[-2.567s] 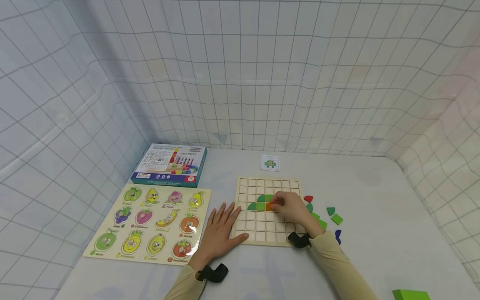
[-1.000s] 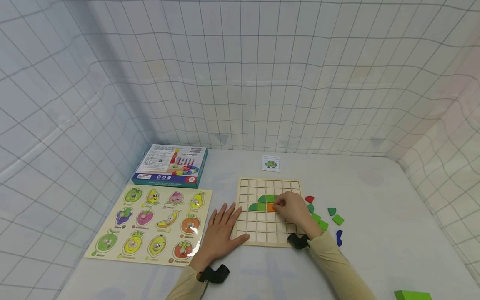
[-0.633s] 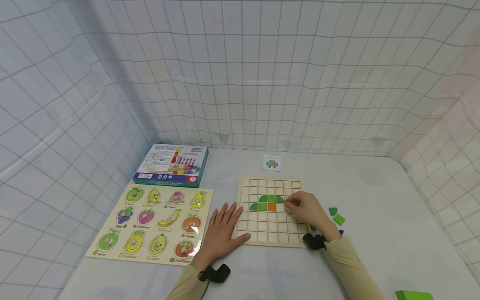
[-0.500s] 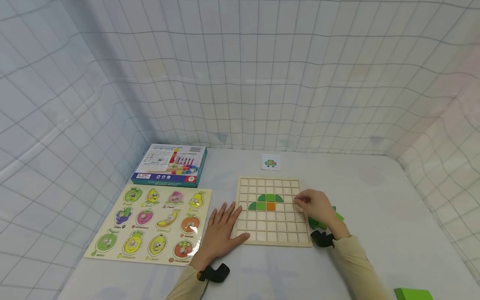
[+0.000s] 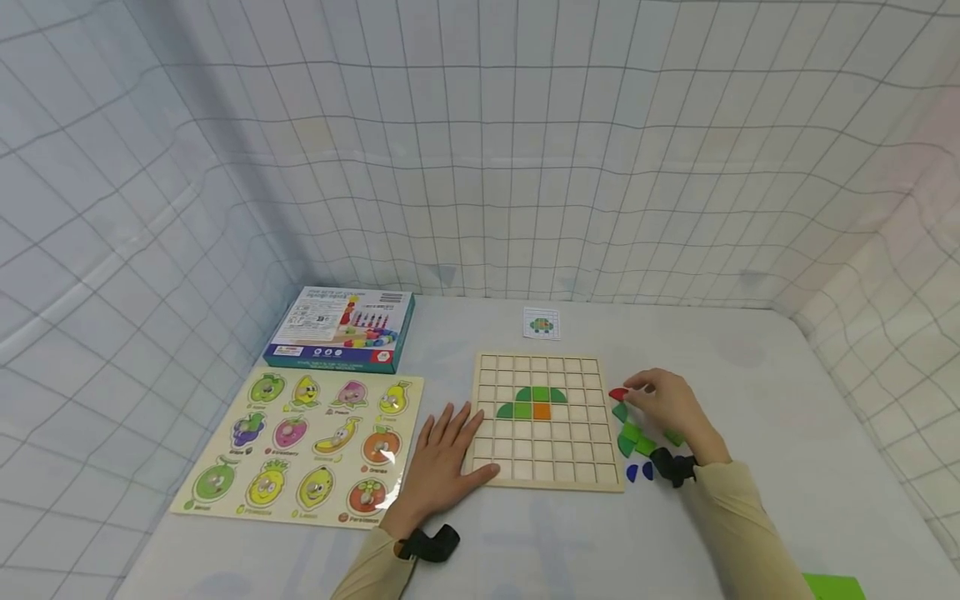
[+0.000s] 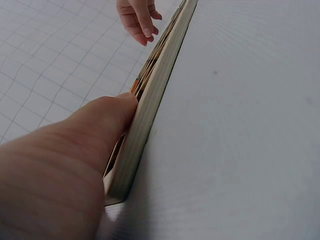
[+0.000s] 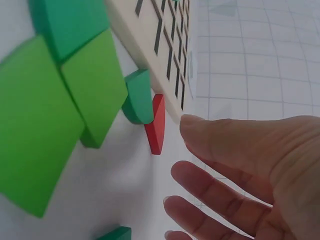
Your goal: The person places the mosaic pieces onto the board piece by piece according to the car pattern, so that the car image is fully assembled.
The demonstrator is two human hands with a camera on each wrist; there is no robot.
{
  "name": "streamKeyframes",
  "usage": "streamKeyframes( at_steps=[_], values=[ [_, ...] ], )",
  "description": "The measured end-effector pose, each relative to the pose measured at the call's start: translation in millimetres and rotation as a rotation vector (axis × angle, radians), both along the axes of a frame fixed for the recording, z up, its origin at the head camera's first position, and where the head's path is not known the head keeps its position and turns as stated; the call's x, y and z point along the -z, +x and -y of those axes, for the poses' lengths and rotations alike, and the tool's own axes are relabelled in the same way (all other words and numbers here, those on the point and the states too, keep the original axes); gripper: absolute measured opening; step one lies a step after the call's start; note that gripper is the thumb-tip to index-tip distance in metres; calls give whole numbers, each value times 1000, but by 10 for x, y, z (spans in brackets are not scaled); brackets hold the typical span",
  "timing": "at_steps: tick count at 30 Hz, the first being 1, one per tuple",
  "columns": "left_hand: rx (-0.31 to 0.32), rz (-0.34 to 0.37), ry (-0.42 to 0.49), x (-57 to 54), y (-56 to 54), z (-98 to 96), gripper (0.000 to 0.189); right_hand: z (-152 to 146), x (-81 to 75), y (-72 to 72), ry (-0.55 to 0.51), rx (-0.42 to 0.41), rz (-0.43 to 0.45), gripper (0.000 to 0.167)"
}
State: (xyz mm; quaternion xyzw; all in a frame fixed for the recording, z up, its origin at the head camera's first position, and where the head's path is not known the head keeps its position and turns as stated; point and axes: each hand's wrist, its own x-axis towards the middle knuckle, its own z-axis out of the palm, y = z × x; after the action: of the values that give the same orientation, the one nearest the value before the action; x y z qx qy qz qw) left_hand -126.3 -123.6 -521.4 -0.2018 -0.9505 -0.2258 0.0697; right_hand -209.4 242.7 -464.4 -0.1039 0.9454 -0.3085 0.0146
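- White, grid-lined walls (image 5: 525, 150) rise around a pale tabletop (image 5: 750, 400); to the left sit a boxed toy set (image 5: 337, 329) and, closer to the person, a fruit peg puzzle (image 5: 330, 379).
- Red quarter-circle tile (image 5: 618, 394): on the tabletop just outside the right edge of the wooden grid board (image 5: 577, 454), with a dark green quarter-circle tile (image 5: 620, 412) right on its near side.
- From the fingertips of the right hand (image 5: 670, 407), the red tile lies to the left, between hand and board. Its longer extent runs roughly left to right in the head view. The right hand is clearly the nearer one; the left is across the board.
- Right thumb and visible fingers stand moderately apart with nothing seen between them. The thumb partly hides the index finger, so I cannot tell whether that finger touches the tile.
- Left hand (image 5: 438, 467): fingers straight and spread, resting on the board's left edge, gripping nothing.
- Set into the board: green pieces in two stepped rows, with an orange square (image 5: 541, 411) ending the lower row.
- Two blue half-circle tiles (image 5: 632, 473) lie near the board's lower right corner; a picture card (image 5: 541, 323) lies beyond its far edge.
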Motion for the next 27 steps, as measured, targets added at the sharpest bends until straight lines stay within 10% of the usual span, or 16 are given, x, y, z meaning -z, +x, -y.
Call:
streamKeyframes(
  at_steps=[27],
  values=[
    [-1, -1, -12, 18, -11, 0, 81, -16, 35, -175, 30, 35, 156, 21]
  ],
)
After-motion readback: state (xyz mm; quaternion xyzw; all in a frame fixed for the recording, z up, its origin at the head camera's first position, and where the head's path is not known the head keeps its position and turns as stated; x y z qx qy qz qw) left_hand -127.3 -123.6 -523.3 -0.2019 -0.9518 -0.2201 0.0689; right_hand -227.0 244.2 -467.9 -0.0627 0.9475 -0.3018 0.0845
